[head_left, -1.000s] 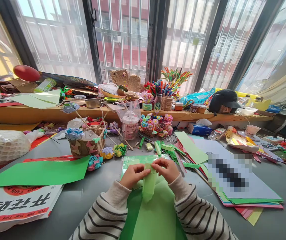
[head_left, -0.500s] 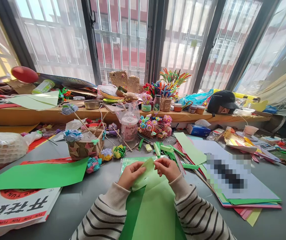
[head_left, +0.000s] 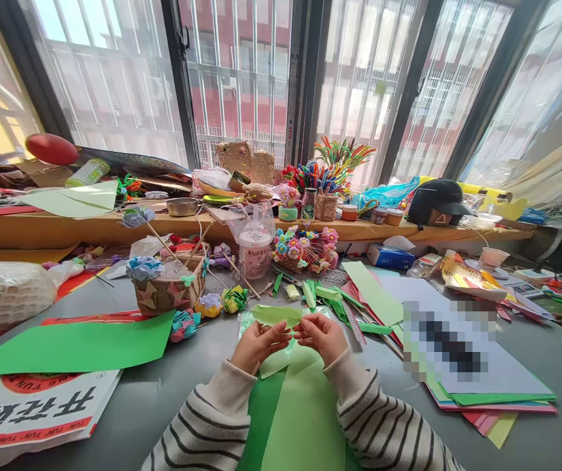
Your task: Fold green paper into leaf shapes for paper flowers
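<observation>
Between my two hands is a small light green paper piece (head_left: 277,316), held up lengthwise with a crease along it. My left hand (head_left: 261,343) pinches its left part between thumb and fingers. At its right end the fingers of my right hand (head_left: 324,337) are closed on the same paper. Below them lies a large light green sheet (head_left: 305,412) on top of a darker green sheet (head_left: 264,409). A smaller light green piece (head_left: 275,364) rests under my left hand. Just beyond my hands are several folded green paper strips (head_left: 330,294).
A basket with paper flowers (head_left: 167,291) stands left of centre beside a lidded cup (head_left: 255,255). Stacked coloured paper (head_left: 501,366) lies right, a green sheet (head_left: 79,343) left. Behind runs a crowded wooden ledge (head_left: 89,229).
The small paper has turned from a steep slant to nearly level. My right hand has come in closer to my left, and both now hold the paper.
</observation>
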Available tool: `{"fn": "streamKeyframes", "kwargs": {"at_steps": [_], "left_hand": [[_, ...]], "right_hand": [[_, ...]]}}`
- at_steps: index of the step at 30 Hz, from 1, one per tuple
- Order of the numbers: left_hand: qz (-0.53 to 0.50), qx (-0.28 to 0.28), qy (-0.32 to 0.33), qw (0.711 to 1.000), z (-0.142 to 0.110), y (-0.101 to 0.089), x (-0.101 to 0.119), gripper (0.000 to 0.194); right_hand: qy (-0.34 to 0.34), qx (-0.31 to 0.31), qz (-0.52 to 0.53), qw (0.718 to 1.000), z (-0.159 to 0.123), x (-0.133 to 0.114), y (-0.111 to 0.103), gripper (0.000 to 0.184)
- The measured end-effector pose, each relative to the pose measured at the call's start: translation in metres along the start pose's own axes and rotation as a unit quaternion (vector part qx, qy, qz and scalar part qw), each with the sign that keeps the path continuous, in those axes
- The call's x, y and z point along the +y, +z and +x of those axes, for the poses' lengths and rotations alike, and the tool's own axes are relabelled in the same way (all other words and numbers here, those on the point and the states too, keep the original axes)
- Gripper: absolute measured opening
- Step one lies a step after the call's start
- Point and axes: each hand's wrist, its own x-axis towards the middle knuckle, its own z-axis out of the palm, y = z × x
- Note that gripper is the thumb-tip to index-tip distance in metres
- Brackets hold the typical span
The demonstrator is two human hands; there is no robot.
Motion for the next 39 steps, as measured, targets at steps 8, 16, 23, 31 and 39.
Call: {"fn": "streamKeyframes", "kwargs": {"at_steps": [8,16,23,31,39], "left_hand": [[0.084,-0.018,0.046,0.995,0.003,-0.004,-0.007,0.037],[0.08,-0.011,0.111,0.991,0.001,-0.003,-0.001,0.041],[0.07,0.012,0.122,0.99,0.002,-0.002,-0.002,0.04],[0.086,-0.013,0.113,0.99,0.0,-0.004,-0.003,0.039],[0.085,-0.021,0.128,0.988,0.001,-0.003,-0.003,0.039]], "right_hand": [[-0.066,-0.019,-0.164,0.984,0.0,0.002,0.0,0.025],[0.01,-0.035,-0.14,0.99,0.0,-0.008,-0.004,0.027],[0.023,-0.058,-0.127,0.99,-0.001,-0.005,-0.002,0.024],[0.002,-0.084,-0.171,0.982,-0.002,0.0,-0.001,0.022],[-0.016,-0.061,-0.172,0.983,-0.003,-0.005,0.0,0.024]]}}
